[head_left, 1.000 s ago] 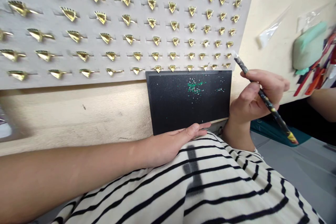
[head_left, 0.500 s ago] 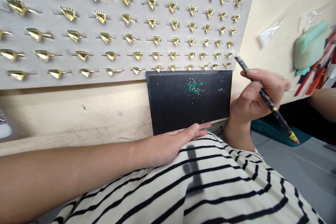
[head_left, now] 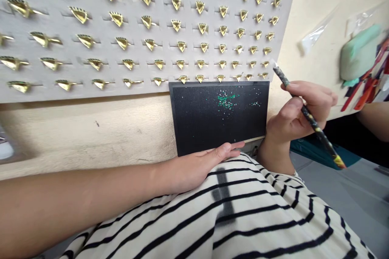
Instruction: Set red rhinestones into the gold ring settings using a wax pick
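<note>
My right hand (head_left: 299, 111) is closed around a dark patterned pencil-like stick (head_left: 306, 113), whose pale tip points up-left near the lower right corner of a grey board (head_left: 142, 89). The board holds several rows of small gold shield-shaped pieces (head_left: 200, 26). Below it lies a black ribbed tray (head_left: 197, 121) with tiny green and clear stones (head_left: 225, 100) scattered on it. My left hand (head_left: 202, 166) lies flat with fingers stretched along the tray's near edge, holding nothing.
The board and tray rest on a cream tabletop (head_left: 91, 133). At the right are a mint green block (head_left: 358, 52), red and orange tools (head_left: 369, 85), clear plastic bags (head_left: 316, 32) and another person's forearm (head_left: 373, 119). My striped shirt (head_left: 249, 210) fills the foreground.
The stick's tip has shifted very slightly to the right and down. My left hand has stayed put.
</note>
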{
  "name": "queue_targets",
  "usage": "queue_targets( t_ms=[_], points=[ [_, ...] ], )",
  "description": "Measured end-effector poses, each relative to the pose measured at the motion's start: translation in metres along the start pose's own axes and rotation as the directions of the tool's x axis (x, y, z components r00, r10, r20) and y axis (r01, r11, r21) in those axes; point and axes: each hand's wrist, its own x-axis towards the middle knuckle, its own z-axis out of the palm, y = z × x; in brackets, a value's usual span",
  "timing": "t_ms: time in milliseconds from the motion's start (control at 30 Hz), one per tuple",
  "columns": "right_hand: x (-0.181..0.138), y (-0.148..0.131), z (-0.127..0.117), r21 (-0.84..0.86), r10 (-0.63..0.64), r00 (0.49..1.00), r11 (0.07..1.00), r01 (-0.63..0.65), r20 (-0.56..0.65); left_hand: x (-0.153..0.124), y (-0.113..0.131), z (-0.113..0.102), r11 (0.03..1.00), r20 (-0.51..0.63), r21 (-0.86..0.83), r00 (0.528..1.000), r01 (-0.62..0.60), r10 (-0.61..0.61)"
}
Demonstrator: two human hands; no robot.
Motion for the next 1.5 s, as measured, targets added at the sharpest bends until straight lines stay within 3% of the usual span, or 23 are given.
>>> queue_targets(
  t_ms=[800,967,1500],
  points=[
    [-0.0003,-0.0003,0.0009,0.007,-0.001,1.000,1.000,0.001,0.016,-0.0002,-0.0001,-0.0005,1.000,0.000,0.006,1.000,0.003,-0.003],
    [-0.0003,0.0015,0.0028,0.013,-0.014,0.998,1.000,0.014,-0.057,0.0000,-0.0003,-0.0001,1.000,0.004,0.004,1.000,-0.002,0.002],
    [-0.0003,0.0002,0.0000,0.014,0.001,1.000,1.000,-0.001,0.004,0.0001,-0.0008,-0.0010,1.000,0.012,0.021,1.000,-0.020,0.020]
  ],
)
